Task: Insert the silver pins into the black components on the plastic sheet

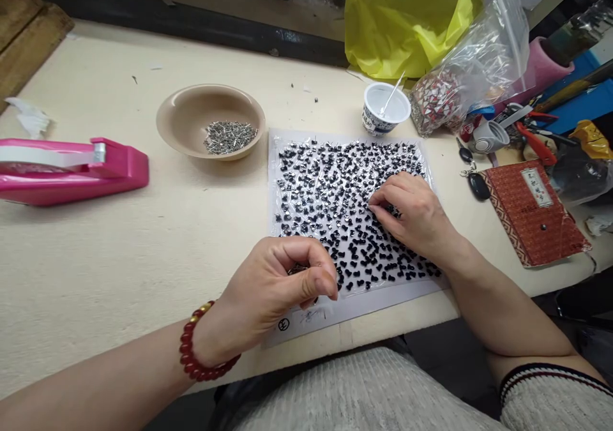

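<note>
A white sheet [292,329] lies on the table, covered with many small black pieces [359,252]; thin silvery bits show among those in its upper part. My left hand [282,284], with a red bead bracelet [191,348] at the wrist, is curled over the sheet's lower left. Small metal pins show inside its closed fingers. Over the right part of the sheet, my right hand [412,214] pinches with thumb and forefinger among the black pieces; whatever is between the fingertips is too small to make out. A beige bowl [179,121] beyond the sheet holds small metal pins [230,137].
A pink tape dispenser [119,169] stands at the left. Behind the sheet is a white cup [378,115] with a stick. To the right are a red notebook [536,214], black key fobs [477,187], a plastic bag [445,92] and a yellow bag [397,29].
</note>
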A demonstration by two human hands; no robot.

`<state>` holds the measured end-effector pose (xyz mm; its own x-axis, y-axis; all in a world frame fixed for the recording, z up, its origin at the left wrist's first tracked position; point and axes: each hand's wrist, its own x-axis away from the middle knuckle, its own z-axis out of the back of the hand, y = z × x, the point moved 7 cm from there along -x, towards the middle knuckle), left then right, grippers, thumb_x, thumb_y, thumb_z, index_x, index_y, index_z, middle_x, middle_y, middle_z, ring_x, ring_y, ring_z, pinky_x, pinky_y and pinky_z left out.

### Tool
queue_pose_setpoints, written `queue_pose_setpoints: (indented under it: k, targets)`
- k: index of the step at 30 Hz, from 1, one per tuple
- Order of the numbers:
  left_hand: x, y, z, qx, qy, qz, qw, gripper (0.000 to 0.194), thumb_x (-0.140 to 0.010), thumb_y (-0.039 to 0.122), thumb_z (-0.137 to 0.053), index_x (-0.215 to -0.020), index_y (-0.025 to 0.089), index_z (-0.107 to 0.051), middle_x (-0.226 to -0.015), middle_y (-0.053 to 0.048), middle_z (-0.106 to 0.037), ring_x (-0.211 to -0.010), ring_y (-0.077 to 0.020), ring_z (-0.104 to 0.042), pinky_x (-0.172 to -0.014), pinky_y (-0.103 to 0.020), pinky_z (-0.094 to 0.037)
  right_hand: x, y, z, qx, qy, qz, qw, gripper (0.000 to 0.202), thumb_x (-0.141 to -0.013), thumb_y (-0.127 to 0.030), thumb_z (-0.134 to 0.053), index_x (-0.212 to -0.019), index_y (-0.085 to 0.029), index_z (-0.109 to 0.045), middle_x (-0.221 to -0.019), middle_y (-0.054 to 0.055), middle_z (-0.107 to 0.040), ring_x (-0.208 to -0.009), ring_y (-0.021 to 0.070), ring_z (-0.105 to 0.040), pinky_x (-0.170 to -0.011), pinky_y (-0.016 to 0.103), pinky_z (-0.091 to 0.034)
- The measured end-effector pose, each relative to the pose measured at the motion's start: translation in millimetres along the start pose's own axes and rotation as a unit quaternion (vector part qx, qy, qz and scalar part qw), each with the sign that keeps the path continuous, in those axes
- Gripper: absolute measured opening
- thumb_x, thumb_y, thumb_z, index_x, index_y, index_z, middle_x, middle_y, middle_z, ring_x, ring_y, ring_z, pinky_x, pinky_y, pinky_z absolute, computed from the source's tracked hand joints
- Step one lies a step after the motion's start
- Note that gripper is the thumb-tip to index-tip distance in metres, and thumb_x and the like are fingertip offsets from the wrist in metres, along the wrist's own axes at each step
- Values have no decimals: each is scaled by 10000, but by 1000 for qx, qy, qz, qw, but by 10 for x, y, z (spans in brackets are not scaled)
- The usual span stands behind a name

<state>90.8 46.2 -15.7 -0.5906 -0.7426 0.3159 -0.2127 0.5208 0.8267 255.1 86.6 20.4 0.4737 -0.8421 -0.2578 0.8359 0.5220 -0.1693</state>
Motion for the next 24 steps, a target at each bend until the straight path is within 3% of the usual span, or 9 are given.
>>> queue_pose_setpoints:
  k: [3,6,9,13,17,24]
  targets:
    - [7,51,-23,-31,-14,-25,999,303,-647,393,-816,-545,144,-678,-495,3,-551,-464,-70,-397,-438,-187,-304,4,-22,100,-23,23,-5,999,48,-853,-169,-582,-819,-157,-614,-800,55,-628,-799,178,-555,-737,337,-433]
    - [19,50,-82,-54,-56,-24,997,261,-699,291,-793,-533,143,-657,-495,8,-553,-474,-73,-409,-448,-186,-308,26,-241,278,-140,57,35,988,38,-851,-140,-584,-836,-158,-614,-762,45,-625,-765,150,-559,-707,308,-462]
    - [40,-11,-142,-73,-97,5,993,276,-715,230,-773,-521,137,-600,-489,32,-509,-476,-65,-376,-443,-183,-275,81,-600,361,-278,25,107,954,85,-859,-164,-591,-933,-140,-625,-809,54,-622,-813,137,-574,-730,289,-482]
    - [64,-77,-185,-90,-115,41,988,350,-685,284,-788,-511,124,-531,-532,40,-450,-539,-77,-354,-475,-183,-279,165,-919,330,-349,-7,171,921,171,-917,-166,-491,-996,-80,-617,-854,86,-636,-831,132,-582,-771,301,-481]
    - [70,-108,-189,-101,-111,61,987,409,-633,349,-818,-514,124,-497,-547,43,-430,-558,-83,-355,-483,-184,-285,171,-930,256,-398,0,158,904,142,-931,-181,-486,-943,-99,-601,-830,80,-660,-781,116,-580,-749,284,-483]
    - [44,-39,-117,-155,-77,-7,985,386,-701,343,-768,-502,136,-510,-508,57,-409,-511,-71,-319,-449,-181,-254,130,-813,197,-436,10,95,895,79,-897,-222,-573,-896,-143,-583,-800,37,-664,-773,94,-584,-790,258,-482]
